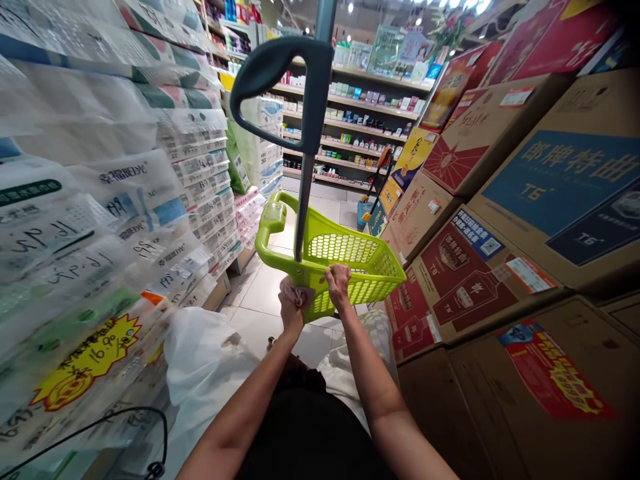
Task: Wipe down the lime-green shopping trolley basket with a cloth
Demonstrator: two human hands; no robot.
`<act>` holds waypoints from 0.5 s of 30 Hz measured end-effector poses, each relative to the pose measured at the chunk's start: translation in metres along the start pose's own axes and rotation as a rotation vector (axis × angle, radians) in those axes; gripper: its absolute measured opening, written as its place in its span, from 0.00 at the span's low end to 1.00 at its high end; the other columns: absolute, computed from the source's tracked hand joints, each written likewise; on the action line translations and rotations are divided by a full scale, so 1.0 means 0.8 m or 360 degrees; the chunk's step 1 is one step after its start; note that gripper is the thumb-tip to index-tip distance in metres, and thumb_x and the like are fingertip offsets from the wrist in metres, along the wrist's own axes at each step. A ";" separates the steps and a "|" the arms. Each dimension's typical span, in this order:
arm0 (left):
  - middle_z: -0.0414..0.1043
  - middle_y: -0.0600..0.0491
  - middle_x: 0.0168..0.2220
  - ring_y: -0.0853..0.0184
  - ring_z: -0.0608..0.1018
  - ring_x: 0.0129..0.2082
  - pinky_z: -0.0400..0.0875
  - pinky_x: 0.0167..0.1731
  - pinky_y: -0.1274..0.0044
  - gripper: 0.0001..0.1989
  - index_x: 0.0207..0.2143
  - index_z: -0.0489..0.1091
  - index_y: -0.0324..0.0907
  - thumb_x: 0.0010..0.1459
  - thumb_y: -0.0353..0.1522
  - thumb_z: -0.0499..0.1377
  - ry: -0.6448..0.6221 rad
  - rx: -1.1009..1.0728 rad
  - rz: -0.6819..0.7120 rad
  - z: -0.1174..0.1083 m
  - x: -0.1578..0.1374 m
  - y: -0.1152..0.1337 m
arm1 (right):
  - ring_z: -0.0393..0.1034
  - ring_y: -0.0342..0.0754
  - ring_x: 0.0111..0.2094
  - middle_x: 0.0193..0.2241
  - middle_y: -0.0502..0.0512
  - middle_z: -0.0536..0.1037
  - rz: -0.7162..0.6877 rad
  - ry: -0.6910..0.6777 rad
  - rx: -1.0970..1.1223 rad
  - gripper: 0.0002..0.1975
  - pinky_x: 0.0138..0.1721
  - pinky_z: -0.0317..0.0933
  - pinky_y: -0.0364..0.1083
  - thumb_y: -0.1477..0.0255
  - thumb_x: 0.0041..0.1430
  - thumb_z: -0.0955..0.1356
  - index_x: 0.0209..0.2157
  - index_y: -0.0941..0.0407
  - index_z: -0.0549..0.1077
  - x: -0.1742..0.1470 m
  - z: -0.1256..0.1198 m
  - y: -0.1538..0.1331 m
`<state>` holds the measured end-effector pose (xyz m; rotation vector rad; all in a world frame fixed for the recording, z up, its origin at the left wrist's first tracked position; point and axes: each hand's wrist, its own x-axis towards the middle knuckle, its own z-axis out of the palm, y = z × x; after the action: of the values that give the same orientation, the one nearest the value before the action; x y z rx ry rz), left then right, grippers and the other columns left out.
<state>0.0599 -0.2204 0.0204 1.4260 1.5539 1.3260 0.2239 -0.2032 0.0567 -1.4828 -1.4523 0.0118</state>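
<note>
A bright green plastic shopping basket [360,257] with perforated walls is tilted in front of me, joined to a grey metal pole with a dark loop handle [313,100]. My left hand [293,317] is closed on a crumpled pinkish-grey cloth [299,293], pressed against the basket's near side below the pole. On the basket's near rim my right hand [339,283] is closed, its fingers curled over the edge. Inside the basket I see only bare green mesh; its lower part is partly hidden by my hands.
Wrapped paper packs [145,193] are stacked high along the left. Cardboard cartons [465,280] rise close on the right. Shelves of small boxed goods [360,123] stand across the far end, beyond a tiled floor [250,293]. A white plastic bag [205,367] is near my left arm.
</note>
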 end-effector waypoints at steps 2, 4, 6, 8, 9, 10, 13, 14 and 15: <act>0.68 0.38 0.53 0.47 0.78 0.52 0.76 0.46 0.62 0.31 0.62 0.64 0.41 0.56 0.36 0.64 0.0005 0.0036 0.0009 -0.002 -0.001 0.003 | 0.64 0.54 0.46 0.37 0.53 0.74 -0.0001 0.0001 0.0000 0.15 0.65 0.45 0.58 0.58 0.71 0.58 0.36 0.51 0.68 -0.001 0.000 -0.001; 0.64 0.34 0.60 0.45 0.73 0.60 0.74 0.53 0.60 0.35 0.66 0.59 0.40 0.58 0.35 0.62 0.0191 0.0007 0.0113 -0.002 0.001 0.016 | 0.64 0.54 0.47 0.36 0.53 0.74 -0.0007 -0.0008 -0.0003 0.16 0.65 0.45 0.58 0.57 0.71 0.57 0.37 0.51 0.68 -0.001 0.001 -0.002; 0.58 0.31 0.66 0.44 0.65 0.67 0.67 0.62 0.57 0.37 0.70 0.53 0.39 0.60 0.34 0.60 0.0362 -0.0029 0.0225 0.000 0.002 0.029 | 0.64 0.54 0.47 0.37 0.54 0.74 -0.0011 -0.0003 0.0006 0.16 0.65 0.45 0.58 0.56 0.71 0.57 0.37 0.51 0.68 -0.001 0.001 -0.003; 0.54 0.30 0.69 0.44 0.57 0.72 0.57 0.68 0.54 0.39 0.70 0.50 0.37 0.61 0.35 0.60 0.0367 -0.0031 0.0342 -0.001 -0.002 0.035 | 0.64 0.54 0.47 0.36 0.53 0.74 -0.0016 0.0018 0.0027 0.16 0.65 0.45 0.58 0.56 0.71 0.58 0.37 0.51 0.68 -0.002 0.001 -0.004; 0.54 0.30 0.70 0.43 0.55 0.73 0.53 0.69 0.53 0.39 0.70 0.50 0.38 0.60 0.35 0.61 0.0323 -0.0023 0.0395 -0.003 -0.006 0.035 | 0.64 0.54 0.46 0.36 0.53 0.74 -0.0023 0.0031 0.0039 0.16 0.64 0.45 0.58 0.56 0.71 0.58 0.36 0.51 0.68 -0.002 0.002 -0.004; 0.55 0.31 0.70 0.43 0.53 0.74 0.51 0.69 0.51 0.40 0.70 0.52 0.39 0.60 0.37 0.62 0.0280 -0.0021 0.0427 -0.006 -0.009 0.035 | 0.64 0.54 0.46 0.36 0.53 0.74 -0.0034 0.0042 0.0049 0.16 0.64 0.45 0.58 0.57 0.71 0.58 0.37 0.51 0.68 -0.003 0.002 -0.005; 0.63 0.33 0.65 0.40 0.60 0.70 0.60 0.65 0.49 0.34 0.62 0.63 0.43 0.55 0.40 0.67 0.0317 -0.0173 0.0302 -0.022 -0.004 0.049 | 0.64 0.54 0.45 0.35 0.53 0.74 -0.0059 0.0063 0.0076 0.15 0.63 0.46 0.58 0.57 0.70 0.60 0.36 0.51 0.68 -0.005 0.000 -0.007; 0.65 0.34 0.62 0.40 0.63 0.68 0.63 0.63 0.50 0.31 0.58 0.66 0.44 0.54 0.40 0.68 0.0378 -0.0302 0.0228 -0.029 0.004 0.060 | 0.64 0.54 0.45 0.34 0.52 0.73 -0.0056 0.0063 0.0090 0.15 0.63 0.47 0.58 0.57 0.71 0.59 0.36 0.51 0.68 -0.005 -0.001 -0.009; 0.67 0.35 0.59 0.42 0.65 0.66 0.67 0.61 0.52 0.29 0.55 0.67 0.44 0.53 0.41 0.69 0.0402 -0.0470 0.0180 -0.038 0.014 0.075 | 0.63 0.54 0.44 0.33 0.52 0.73 -0.0046 0.0059 0.0108 0.16 0.61 0.48 0.57 0.58 0.71 0.59 0.34 0.51 0.67 -0.004 -0.003 -0.010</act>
<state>0.0488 -0.2230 0.0876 1.2122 1.3729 1.7789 0.2186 -0.2093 0.0613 -1.4002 -1.4296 0.0153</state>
